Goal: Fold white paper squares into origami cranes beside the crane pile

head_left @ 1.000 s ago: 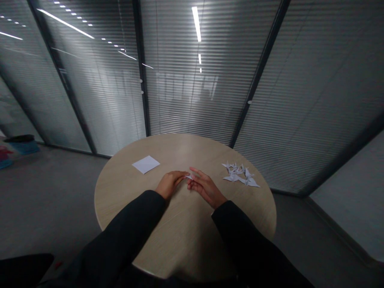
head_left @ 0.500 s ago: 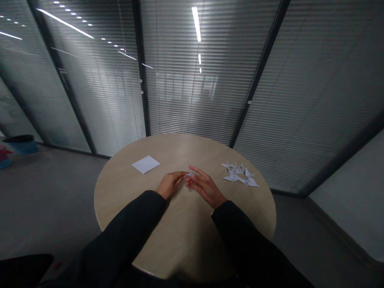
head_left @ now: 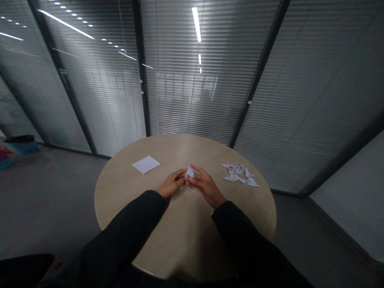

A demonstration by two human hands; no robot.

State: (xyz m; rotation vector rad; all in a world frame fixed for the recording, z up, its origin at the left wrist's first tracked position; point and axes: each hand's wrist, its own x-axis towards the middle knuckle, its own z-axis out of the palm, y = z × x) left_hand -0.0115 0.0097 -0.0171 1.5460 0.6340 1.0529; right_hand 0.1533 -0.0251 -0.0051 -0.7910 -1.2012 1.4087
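Between my two hands is a small folded white paper (head_left: 189,172), its pointed tip turned away from me. My left hand (head_left: 171,184) grips its left side with the fingers closed on it. From the right, my right hand (head_left: 207,186) holds the same paper, thumb and fingers around its edge. The fingers cover the lower part of the folds. Both hands are over the middle of the round wooden table (head_left: 180,236).
A flat sheet of white paper (head_left: 146,164) lies to the left on the table. Several folded paper cranes (head_left: 240,175) are grouped at the right. Glass panels with blinds (head_left: 192,104) stand behind the table. A blue bin (head_left: 25,146) is on the floor far left.
The folded paper has been turned so its broad, pointed face shows, where before only a thin edge was visible. My right fingers have closed in around it.
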